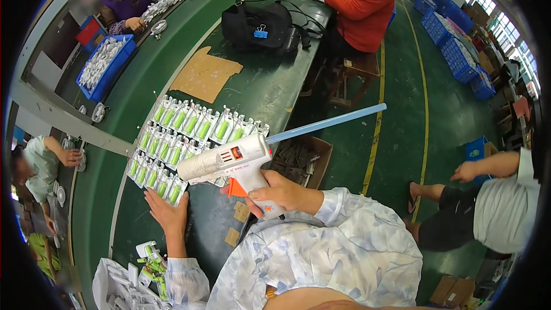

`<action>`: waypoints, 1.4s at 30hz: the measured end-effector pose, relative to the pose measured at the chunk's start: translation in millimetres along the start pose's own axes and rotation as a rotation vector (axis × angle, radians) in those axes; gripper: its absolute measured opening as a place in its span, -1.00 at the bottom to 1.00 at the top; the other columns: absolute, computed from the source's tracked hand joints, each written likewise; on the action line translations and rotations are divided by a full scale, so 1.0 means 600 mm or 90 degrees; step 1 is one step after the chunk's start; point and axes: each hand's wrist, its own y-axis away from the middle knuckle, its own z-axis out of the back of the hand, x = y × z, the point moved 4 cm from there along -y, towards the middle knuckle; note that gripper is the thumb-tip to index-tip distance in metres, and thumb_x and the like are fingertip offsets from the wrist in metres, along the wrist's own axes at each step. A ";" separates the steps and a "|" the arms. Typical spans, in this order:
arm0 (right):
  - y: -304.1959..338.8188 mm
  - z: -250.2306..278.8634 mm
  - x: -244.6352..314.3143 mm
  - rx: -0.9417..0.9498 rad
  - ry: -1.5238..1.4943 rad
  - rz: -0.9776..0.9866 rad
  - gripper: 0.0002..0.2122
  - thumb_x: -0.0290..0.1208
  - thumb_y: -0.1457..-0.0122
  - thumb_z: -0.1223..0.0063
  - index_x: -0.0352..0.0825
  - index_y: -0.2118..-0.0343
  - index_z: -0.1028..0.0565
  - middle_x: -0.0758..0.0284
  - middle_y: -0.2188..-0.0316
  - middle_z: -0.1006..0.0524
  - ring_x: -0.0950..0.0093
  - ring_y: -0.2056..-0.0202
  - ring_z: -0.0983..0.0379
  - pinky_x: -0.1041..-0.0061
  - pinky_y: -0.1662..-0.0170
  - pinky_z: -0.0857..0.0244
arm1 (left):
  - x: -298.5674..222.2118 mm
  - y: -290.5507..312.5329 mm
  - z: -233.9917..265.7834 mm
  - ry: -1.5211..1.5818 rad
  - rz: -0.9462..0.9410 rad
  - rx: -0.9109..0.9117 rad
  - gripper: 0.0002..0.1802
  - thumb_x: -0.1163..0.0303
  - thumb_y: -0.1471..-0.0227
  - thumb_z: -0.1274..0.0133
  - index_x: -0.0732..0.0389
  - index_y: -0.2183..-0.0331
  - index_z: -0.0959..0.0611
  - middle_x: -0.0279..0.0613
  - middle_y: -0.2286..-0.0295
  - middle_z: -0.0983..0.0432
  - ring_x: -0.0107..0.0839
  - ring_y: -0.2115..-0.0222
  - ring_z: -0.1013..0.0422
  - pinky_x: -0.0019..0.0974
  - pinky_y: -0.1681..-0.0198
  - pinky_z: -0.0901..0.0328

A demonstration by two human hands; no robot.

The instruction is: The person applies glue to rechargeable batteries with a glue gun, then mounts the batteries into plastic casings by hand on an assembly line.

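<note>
So — glue gun (pixel 245 166) in right hand (pixel 282 191)

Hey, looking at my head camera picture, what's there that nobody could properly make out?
In the head view:
White housings with green cylinders: some hidden behind the glue gun.
Blue stick: front end hidden inside the gun.
Right grip: fingers partly hidden behind the gun's handle.
White bag: bottom cut off by the lower edge.
Carton: contents too dim and small to identify.
</note>
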 end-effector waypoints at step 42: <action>-0.118 -0.034 -0.055 0.097 0.085 -0.135 -0.23 -0.35 0.03 -0.09 -0.36 -0.27 -0.03 -0.19 -0.22 -0.19 0.49 0.65 -0.37 0.58 0.60 -0.29 | 0.130 0.387 0.114 -0.149 0.344 -0.286 0.06 -0.09 0.35 -0.40 0.05 -0.19 -0.38 0.20 -0.30 0.14 0.23 -0.32 0.19 0.57 -0.11 0.14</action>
